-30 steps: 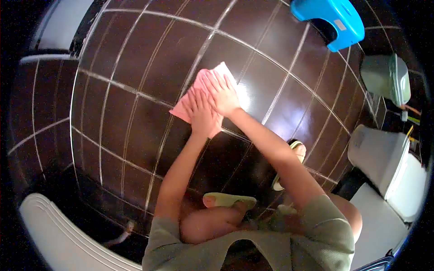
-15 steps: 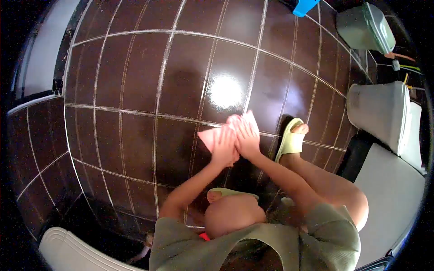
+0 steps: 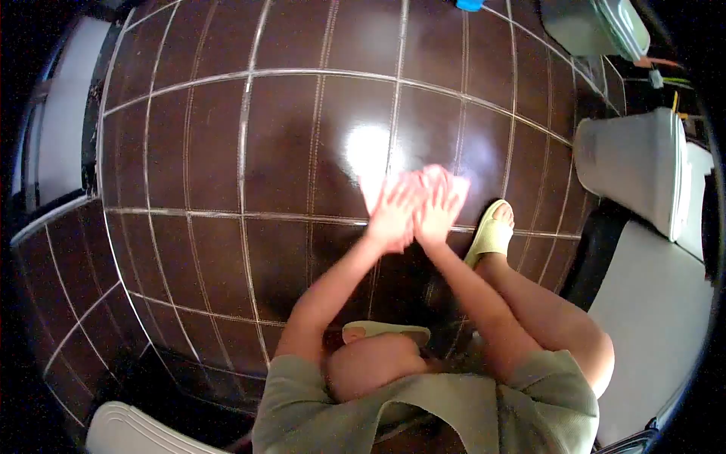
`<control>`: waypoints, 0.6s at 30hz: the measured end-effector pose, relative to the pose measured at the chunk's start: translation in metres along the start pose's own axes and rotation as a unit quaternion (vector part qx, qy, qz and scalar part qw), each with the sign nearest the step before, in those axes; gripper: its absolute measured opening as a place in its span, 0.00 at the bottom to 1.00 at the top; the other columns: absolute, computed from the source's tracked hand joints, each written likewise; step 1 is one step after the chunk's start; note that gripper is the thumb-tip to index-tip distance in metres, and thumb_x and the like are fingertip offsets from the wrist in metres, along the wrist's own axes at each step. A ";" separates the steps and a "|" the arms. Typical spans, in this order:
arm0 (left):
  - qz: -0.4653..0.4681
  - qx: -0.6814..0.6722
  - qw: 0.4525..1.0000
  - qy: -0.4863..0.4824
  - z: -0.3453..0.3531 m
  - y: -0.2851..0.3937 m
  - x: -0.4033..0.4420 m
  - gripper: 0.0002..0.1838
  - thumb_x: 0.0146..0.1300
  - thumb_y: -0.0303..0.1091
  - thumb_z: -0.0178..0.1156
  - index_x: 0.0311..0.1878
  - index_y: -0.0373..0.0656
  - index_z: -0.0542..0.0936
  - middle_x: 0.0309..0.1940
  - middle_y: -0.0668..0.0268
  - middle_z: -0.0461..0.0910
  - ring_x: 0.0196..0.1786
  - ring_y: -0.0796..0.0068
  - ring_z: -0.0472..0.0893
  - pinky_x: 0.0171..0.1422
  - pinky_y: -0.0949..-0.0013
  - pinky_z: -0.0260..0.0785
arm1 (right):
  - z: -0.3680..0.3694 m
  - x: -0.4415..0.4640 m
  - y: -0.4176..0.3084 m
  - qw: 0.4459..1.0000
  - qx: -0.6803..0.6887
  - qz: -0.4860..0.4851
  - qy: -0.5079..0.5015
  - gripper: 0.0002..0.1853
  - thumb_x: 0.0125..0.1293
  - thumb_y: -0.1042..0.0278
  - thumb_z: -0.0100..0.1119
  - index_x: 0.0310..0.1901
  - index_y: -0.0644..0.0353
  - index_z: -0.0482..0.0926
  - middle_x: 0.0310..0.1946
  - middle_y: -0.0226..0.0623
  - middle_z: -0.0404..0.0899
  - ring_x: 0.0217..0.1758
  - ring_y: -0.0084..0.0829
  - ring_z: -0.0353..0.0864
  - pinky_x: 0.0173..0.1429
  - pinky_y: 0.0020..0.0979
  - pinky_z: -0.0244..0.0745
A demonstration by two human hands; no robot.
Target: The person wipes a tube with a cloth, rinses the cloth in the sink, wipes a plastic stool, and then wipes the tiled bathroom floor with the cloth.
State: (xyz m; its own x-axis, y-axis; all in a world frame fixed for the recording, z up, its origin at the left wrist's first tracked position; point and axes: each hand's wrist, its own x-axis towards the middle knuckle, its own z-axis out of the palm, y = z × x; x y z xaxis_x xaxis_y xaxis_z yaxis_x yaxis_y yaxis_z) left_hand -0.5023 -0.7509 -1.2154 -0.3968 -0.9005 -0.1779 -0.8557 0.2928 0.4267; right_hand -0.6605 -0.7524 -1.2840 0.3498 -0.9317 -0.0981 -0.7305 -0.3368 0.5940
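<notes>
My left hand [image 3: 390, 222] lies flat on a pink cloth [image 3: 434, 176], its fingers outstretched and a little blurred. Close beside it, my right hand [image 3: 435, 219] presses on the same cloth, fingers also spread. The cloth is creased against the dark brown tiled floor [image 3: 287, 136], with its edges showing beyond the fingertips. Its underside is hidden by both hands. A bright light reflection shows on the tiles just ahead of the cloth.
A foot in a pale yellow-green slipper [image 3: 493, 236] is to the right of the hands; another slipper [image 3: 378, 328] is below. Whitish bins [image 3: 631, 170] line the right side. A blue object [image 3: 470, 4] appears at the top, a pale rounded piece [image 3: 136, 431] at bottom left.
Both hands and the pink cloth have shifted a little to the right and forward over the floor. The camera view has tilted slightly, moving the floor lines and bins.
</notes>
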 end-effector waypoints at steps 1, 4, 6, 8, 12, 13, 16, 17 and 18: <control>-0.037 -0.033 0.998 0.043 -0.003 -0.014 0.009 0.37 0.57 0.45 0.50 0.70 0.46 0.57 0.72 0.61 0.52 0.75 0.57 0.45 0.75 0.42 0.29 | -0.012 0.028 -0.005 1.000 0.011 -0.006 -0.008 0.35 0.62 0.47 0.40 0.71 0.48 0.53 0.73 0.42 0.44 0.76 0.46 0.40 0.74 0.54 0.29; -0.103 0.009 0.986 0.132 0.018 -0.077 0.029 0.35 0.60 0.46 0.49 0.70 0.46 0.57 0.72 0.63 0.52 0.75 0.58 0.45 0.74 0.42 0.31 | -0.065 0.105 -0.017 0.943 0.331 0.029 -0.011 0.33 0.64 0.45 0.38 0.70 0.42 0.53 0.73 0.38 0.45 0.76 0.48 0.40 0.74 0.54 0.30; -0.161 0.053 0.973 0.159 -0.007 -0.079 0.029 0.34 0.61 0.46 0.49 0.70 0.44 0.58 0.72 0.61 0.52 0.75 0.55 0.45 0.74 0.42 0.32 | -0.081 0.127 -0.019 0.916 0.399 0.016 0.038 0.33 0.63 0.49 0.44 0.70 0.44 0.56 0.72 0.41 0.48 0.76 0.47 0.40 0.73 0.57 0.30; -0.181 0.058 0.967 0.169 -0.007 -0.069 0.031 0.34 0.61 0.46 0.48 0.69 0.42 0.58 0.72 0.59 0.51 0.75 0.53 0.44 0.74 0.42 0.33 | -0.075 0.123 -0.011 0.906 0.419 -0.018 0.057 0.33 0.63 0.48 0.44 0.70 0.43 0.56 0.72 0.40 0.48 0.76 0.48 0.40 0.72 0.57 0.31; -0.080 0.086 0.991 0.061 0.027 -0.025 0.014 0.32 0.64 0.47 0.43 0.69 0.40 0.59 0.73 0.56 0.47 0.75 0.52 0.42 0.74 0.39 0.27 | -0.050 0.052 0.016 0.925 0.379 0.018 -0.004 0.37 0.59 0.42 0.44 0.70 0.46 0.57 0.73 0.42 0.47 0.76 0.51 0.37 0.72 0.59 0.24; -0.050 0.092 0.994 -0.005 0.035 -0.006 0.009 0.34 0.63 0.48 0.43 0.70 0.41 0.58 0.73 0.57 0.48 0.75 0.51 0.42 0.74 0.39 0.27 | -0.037 0.026 0.021 0.917 0.396 0.042 0.003 0.40 0.57 0.43 0.47 0.69 0.55 0.57 0.72 0.45 0.48 0.76 0.52 0.37 0.71 0.61 0.24; -0.007 0.093 0.995 0.029 0.053 0.035 0.004 0.37 0.58 0.49 0.47 0.69 0.41 0.58 0.73 0.56 0.48 0.75 0.50 0.43 0.73 0.37 0.30 | -0.022 -0.015 0.036 0.919 0.383 0.099 0.003 0.39 0.56 0.50 0.49 0.68 0.60 0.58 0.70 0.46 0.51 0.75 0.54 0.39 0.71 0.63 0.28; 0.009 0.083 0.996 0.035 0.053 0.039 0.004 0.37 0.58 0.49 0.48 0.69 0.41 0.58 0.73 0.56 0.48 0.75 0.50 0.43 0.72 0.36 0.31 | -0.018 -0.019 0.037 0.922 0.374 0.104 0.005 0.39 0.56 0.50 0.48 0.68 0.60 0.58 0.70 0.45 0.52 0.75 0.55 0.39 0.70 0.64 0.28; 0.021 0.088 0.996 0.027 0.053 0.036 0.005 0.36 0.58 0.49 0.48 0.69 0.44 0.60 0.73 0.59 0.50 0.75 0.53 0.46 0.71 0.33 0.31 | -0.017 -0.019 0.037 0.920 0.378 0.104 0.008 0.37 0.56 0.50 0.49 0.68 0.58 0.59 0.70 0.45 0.52 0.75 0.55 0.39 0.70 0.64 0.28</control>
State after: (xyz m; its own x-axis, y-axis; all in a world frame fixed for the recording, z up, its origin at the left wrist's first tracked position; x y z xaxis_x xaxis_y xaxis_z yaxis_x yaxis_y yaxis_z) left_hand -0.5533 -0.7278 -1.2481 -0.4188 -0.9010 -0.1129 -0.8857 0.3779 0.2697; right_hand -0.6838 -0.7453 -1.2464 0.1609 -0.9865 -0.0298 -0.9796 -0.1559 -0.1265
